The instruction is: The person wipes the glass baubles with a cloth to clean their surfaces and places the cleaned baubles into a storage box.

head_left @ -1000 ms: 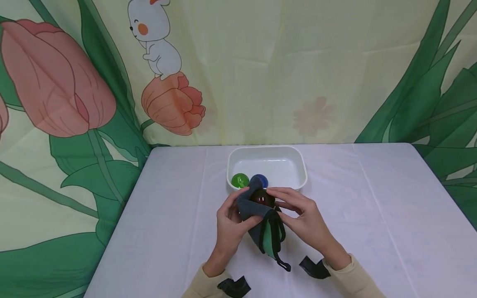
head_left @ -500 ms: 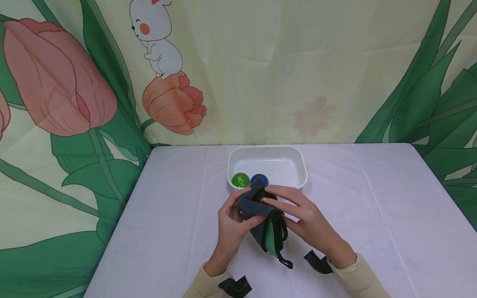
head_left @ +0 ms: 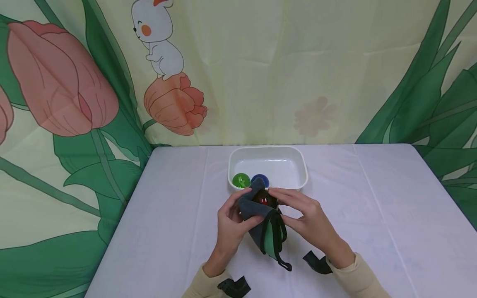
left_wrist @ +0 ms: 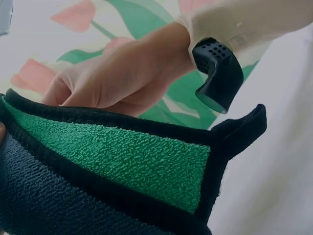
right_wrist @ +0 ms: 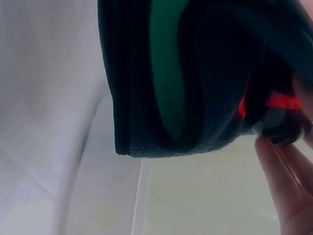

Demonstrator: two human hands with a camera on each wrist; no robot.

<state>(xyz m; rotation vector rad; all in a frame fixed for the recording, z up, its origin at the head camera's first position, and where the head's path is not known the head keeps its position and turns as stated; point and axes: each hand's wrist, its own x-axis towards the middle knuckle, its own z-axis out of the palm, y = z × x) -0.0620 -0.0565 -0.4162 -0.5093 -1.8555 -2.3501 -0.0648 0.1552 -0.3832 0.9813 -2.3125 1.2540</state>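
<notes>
Two hands on a dark grey and green terry-cloth pouch — left hand pinching its rim, right hand fingers curled round a red glossy ball at its mouth, white plastic tray just behind.

The left hand and right hand meet, fingers curled (cream sleeves, black wrist mounts), thumbs inward.

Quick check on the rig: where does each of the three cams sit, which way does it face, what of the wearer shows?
Head: worn on the head, looks forward and down at the table; shows left hand and right hand on the dark pouch before the white tray.
Left wrist: looks across the pouch's green panel to the right hand and its sleeve.
Right wrist: close under the pouch; right fingertips at a red thing.
Shared: all three show the pouch.
</notes>
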